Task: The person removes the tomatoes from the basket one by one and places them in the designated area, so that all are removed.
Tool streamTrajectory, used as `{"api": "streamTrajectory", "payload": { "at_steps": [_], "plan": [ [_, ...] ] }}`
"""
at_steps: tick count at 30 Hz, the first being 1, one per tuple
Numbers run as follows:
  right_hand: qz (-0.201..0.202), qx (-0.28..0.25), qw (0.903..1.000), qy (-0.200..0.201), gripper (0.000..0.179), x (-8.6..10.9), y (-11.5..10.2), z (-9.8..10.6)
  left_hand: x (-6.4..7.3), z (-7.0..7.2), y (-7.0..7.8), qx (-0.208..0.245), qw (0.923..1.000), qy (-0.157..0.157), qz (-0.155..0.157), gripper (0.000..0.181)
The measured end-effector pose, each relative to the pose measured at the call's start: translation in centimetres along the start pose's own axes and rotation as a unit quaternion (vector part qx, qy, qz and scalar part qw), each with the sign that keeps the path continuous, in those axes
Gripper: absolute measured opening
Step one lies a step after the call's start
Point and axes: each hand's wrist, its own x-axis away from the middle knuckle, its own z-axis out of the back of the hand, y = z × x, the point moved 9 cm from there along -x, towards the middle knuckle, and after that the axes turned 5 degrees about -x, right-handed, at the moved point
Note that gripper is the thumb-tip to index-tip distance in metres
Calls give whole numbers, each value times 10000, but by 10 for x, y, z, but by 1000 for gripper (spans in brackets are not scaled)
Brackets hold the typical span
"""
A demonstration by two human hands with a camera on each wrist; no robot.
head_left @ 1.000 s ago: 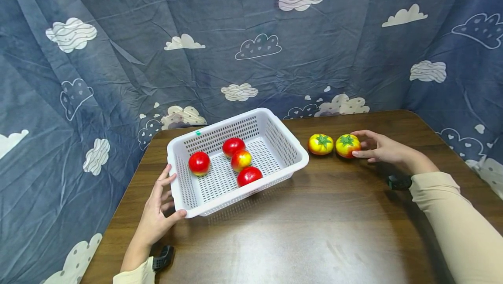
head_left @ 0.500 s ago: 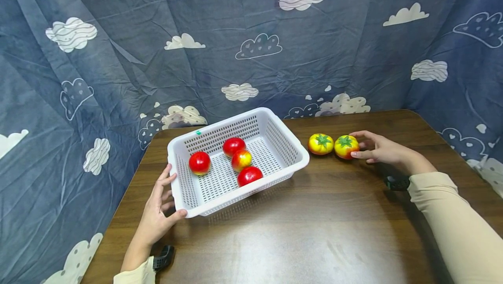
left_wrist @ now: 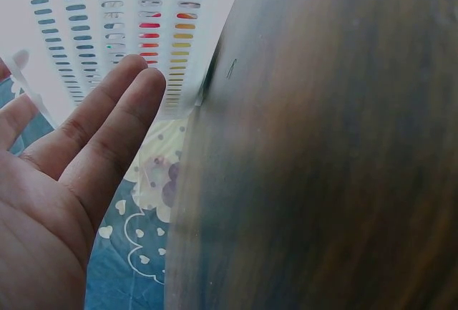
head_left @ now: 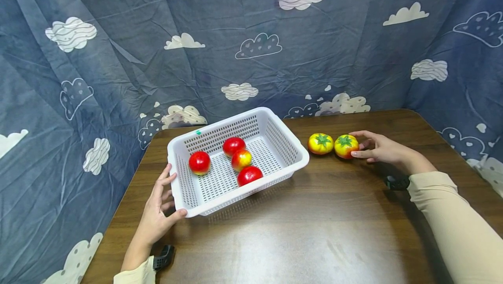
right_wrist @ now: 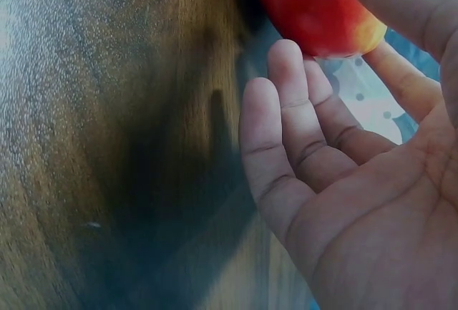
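1. The desk is brown, with dark wood stripes and a shiny patch near the front.
2. A white basket with lots of little holes sits on it, turned a bit sideways.
3. To the right of that sits a yellow and red tomato with a green top.
4. Another tomato sits just beside it.

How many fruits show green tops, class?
2: one fruit on the table beside the white basket, the other fruit between the right hand's thumb and fingers.
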Motion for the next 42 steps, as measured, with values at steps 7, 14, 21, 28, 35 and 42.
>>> {"api": "streamTrajectory", "payload": {
  "at_steps": [7, 14, 21, 28, 35, 42],
  "plan": [
    [30, -10, 10000, 33, 84, 1, -1, 2, 0, 0, 1, -4, 10000, 6, -11, 98],
    [129, -158, 9997, 98, 86, 3, -2, 4, 0, 0, 1, -20, 10000, -1, -4, 98],
    [92, -65, 9999, 93, 87, 4, 1, 7, 1, 0, 0, -57, 10000, -8, 22, 97],
    [84, -21, 9999, 138, 82, 4, 2, 10, 0, 0, 1, -60, 10000, 1, 15, 98],
    [134, 30, 9998, 144, 81, 6, 0, 10, 0, 0, 1, -99, 10000, 2, -5, 98],
    [71, 98, 9998, 175, 81, 7, -1, 12, 1, 0, 1, -106, 9999, 5, -8, 98]
  ]
}}
